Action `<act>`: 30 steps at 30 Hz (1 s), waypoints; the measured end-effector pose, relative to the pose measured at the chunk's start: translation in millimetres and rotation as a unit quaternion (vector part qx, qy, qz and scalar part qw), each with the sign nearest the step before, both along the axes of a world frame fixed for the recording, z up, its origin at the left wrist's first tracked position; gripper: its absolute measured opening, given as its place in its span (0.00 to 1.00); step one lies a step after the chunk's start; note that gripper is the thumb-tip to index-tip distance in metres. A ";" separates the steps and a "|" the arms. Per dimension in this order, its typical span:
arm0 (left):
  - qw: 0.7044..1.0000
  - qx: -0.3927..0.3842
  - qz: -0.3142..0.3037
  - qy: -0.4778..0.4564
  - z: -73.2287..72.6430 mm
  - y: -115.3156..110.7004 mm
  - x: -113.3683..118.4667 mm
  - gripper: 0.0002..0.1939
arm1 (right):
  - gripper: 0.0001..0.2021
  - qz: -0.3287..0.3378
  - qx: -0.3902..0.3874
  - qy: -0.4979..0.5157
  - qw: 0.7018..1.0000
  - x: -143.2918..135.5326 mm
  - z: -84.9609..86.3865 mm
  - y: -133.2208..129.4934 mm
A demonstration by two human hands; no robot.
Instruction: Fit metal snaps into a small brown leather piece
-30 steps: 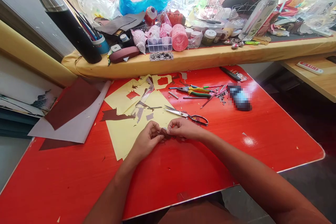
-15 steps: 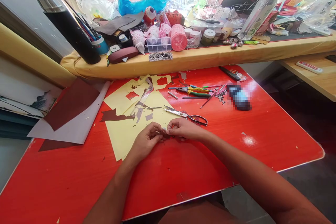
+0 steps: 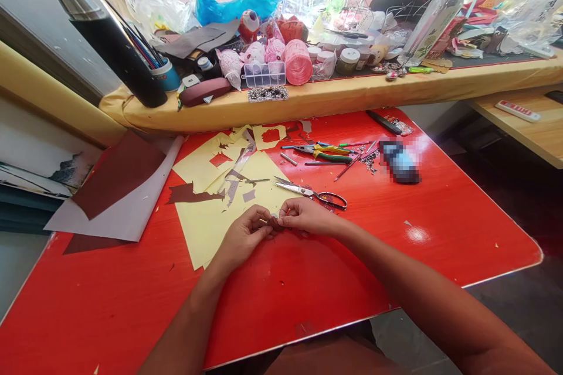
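Observation:
Between my fingertips is a small dark brown piece [image 3: 275, 222], with a pale bit showing at its top; my fingers hide most of it. My left hand [image 3: 246, 231] pinches it from the left. From the right, my right hand [image 3: 307, 215] grips it with thumb and forefinger, so the two hands nearly meet. Just beyond my right hand lie scissors [image 3: 308, 191] with dark handles, blades pointing left. Yellow paper sheets [image 3: 197, 234] lie under and beyond my left hand, with brown scraps [image 3: 189, 193] on top.
Pliers [image 3: 319, 151] with yellow-green handles lie among pencils [image 3: 325, 163] farther back. Brown and white sheets [image 3: 118, 176] cover the table's left side. Behind, a cluttered sill holds a black flask [image 3: 118, 53], a clear plastic box [image 3: 265, 74] and a pink jar [image 3: 298, 62].
Both hands stay almost still, holding the small brown piece in the same place. The whole view has shifted very slightly; nothing on the table has visibly moved.

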State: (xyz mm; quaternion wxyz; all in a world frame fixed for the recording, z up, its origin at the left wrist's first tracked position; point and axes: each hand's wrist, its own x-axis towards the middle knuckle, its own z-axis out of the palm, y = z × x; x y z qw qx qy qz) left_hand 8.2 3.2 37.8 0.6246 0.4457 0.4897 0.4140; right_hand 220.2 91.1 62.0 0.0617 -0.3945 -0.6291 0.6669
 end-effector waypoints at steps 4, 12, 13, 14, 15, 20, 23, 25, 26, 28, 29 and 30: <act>1.000 -0.001 0.004 0.001 0.4 -0.1 0.7 0.09 | 0.08 -0.004 0.023 0.012 1.000 -0.4 -2.7 -2.0; 1.000 0.005 0.004 0.003 -0.6 1.0 -1.2 0.10 | 0.05 -0.021 0.020 0.034 0.999 -4.5 -2.4 -6.1; 1.000 0.007 0.003 0.005 -0.5 1.0 -1.4 0.09 | 0.05 -0.022 0.021 0.033 0.999 -4.9 -1.5 -6.4; 1.000 0.008 0.002 0.007 -0.1 1.0 -1.4 0.09 | 0.04 -0.023 0.023 0.031 0.999 -5.0 -0.6 -6.7; 1.000 0.008 0.002 0.009 0.5 0.9 -1.3 0.09 | 0.04 -0.023 0.026 0.028 0.999 -5.1 0.1 -7.0; 1.000 0.009 -0.001 0.019 4.4 1.1 0.4 0.10 | 0.02 -0.017 0.059 0.013 0.998 -4.5 2.2 -8.1; 1.000 0.003 0.001 0.018 4.4 1.9 0.5 0.11 | 0.02 -0.013 0.078 0.005 0.997 -4.8 4.3 -8.9; 1.000 0.003 0.002 0.015 3.8 2.2 0.0 0.11 | 0.01 -0.015 0.083 -0.003 0.996 -5.3 6.3 -9.6; 1.000 0.003 0.001 0.016 3.7 2.2 -0.2 0.11 | 0.02 -0.015 0.084 -0.008 0.996 -5.5 7.1 -9.9; 1.000 0.004 -0.004 0.024 3.8 2.0 -0.8 0.12 | 0.02 -0.015 0.091 -0.018 0.996 -5.6 7.8 -10.3; 1.000 0.004 -0.006 0.031 4.2 1.8 -1.0 0.12 | 0.02 -0.014 0.097 -0.020 0.995 -5.6 7.6 -10.3; 0.999 0.003 -0.007 0.037 4.6 1.6 -1.1 0.12 | 0.03 -0.014 0.105 -0.022 0.994 -5.4 7.0 -10.3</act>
